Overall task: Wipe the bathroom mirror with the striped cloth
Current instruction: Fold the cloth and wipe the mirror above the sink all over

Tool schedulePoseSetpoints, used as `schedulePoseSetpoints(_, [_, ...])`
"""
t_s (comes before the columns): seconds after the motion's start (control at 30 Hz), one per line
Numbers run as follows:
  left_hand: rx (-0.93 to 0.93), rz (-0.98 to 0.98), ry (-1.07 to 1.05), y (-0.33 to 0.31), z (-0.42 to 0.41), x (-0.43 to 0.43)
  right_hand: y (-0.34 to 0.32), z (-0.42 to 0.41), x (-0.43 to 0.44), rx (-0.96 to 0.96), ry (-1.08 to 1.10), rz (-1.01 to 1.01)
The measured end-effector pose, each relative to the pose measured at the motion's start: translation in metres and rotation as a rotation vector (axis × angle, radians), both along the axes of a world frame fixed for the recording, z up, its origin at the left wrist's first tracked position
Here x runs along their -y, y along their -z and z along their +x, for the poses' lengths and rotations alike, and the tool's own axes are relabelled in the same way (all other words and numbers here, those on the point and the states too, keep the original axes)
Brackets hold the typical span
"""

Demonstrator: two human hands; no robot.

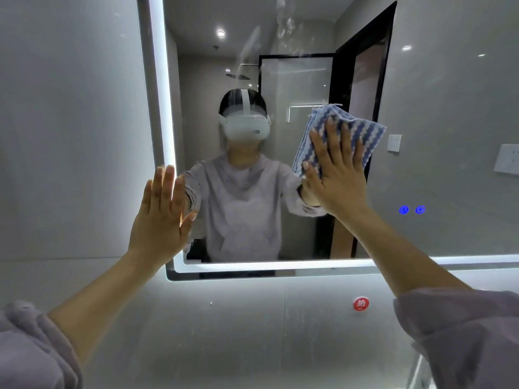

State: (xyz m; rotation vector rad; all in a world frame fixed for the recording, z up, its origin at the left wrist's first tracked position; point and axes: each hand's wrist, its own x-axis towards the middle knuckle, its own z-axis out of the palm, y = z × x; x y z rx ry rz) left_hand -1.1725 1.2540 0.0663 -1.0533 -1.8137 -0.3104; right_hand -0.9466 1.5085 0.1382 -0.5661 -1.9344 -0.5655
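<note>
- The striped cloth (341,136), blue and white with wavy bands, is folded into a rough rectangle and pressed flat against the bathroom mirror (449,108), right of the mirror's centre and about mid-height.
- Its long axis runs on a slant, from the lower left near the thumb up toward the upper right corner; its stripes run roughly along the shorter way, parallel to the upper right edge.
- The right hand (335,175) lies open-palmed on the cloth with fingers spread and pointing up, pinning it to the glass rather than gripping it; the palm covers the cloth's lower middle part, so that part is hidden.
- The left hand (161,211) is flat and open, holding nothing, fingers together and pointing up, placed over the lit left edge of the mirror near its lower left corner.
- Whether the left palm truly touches the glass cannot be told from here.
- Both forearms are bare, with pale lilac sleeves (463,332) pushed up and cut off by the picture's lower edges.
- Smeary streaks (286,26) show on the glass near the top.
- Two small blue touch icons (412,210) glow on the mirror to the right of the right wrist; their symbols are too small to read.
- A round red sticker (361,303) sits on the wall tile below the mirror.
</note>
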Motion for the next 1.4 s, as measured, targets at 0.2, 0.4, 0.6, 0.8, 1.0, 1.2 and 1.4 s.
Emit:
schedulePoseSetpoints(0.2, [-0.011, 0.0, -0.004, 0.0, -0.001, 0.0, 0.016, -0.003, -0.002, -0.073, -0.044, -0.002])
schedulePoseSetpoints(0.4, [-0.02, -0.007, 0.004, 0.001, -0.003, -0.001, 0.07, 0.008, -0.005, -0.04, -0.071, 0.019])
schedulePoseSetpoints(0.6, [-0.017, -0.002, 0.017, 0.002, -0.005, -0.001, 0.137, 0.028, -0.016, 0.067, -0.045, 0.006])
schedulePoseSetpoints(0.8, [-0.014, 0.006, 0.025, 0.001, -0.003, -0.001, 0.19, 0.044, -0.023, 0.101, -0.057, -0.04])
schedulePoseSetpoints(1.0, [-0.003, 0.003, 0.031, 0.001, -0.003, 0.0, 0.203, 0.051, -0.028, 0.109, -0.049, -0.049])
schedulePoseSetpoints(1.2, [-0.006, -0.01, 0.005, 0.001, -0.005, -0.002, 0.161, 0.054, -0.038, 0.038, -0.068, -0.021])
schedulePoseSetpoints(1.4, [-0.005, -0.003, -0.007, 0.002, -0.003, -0.001, 0.075, 0.054, -0.051, -0.018, -0.029, -0.034])
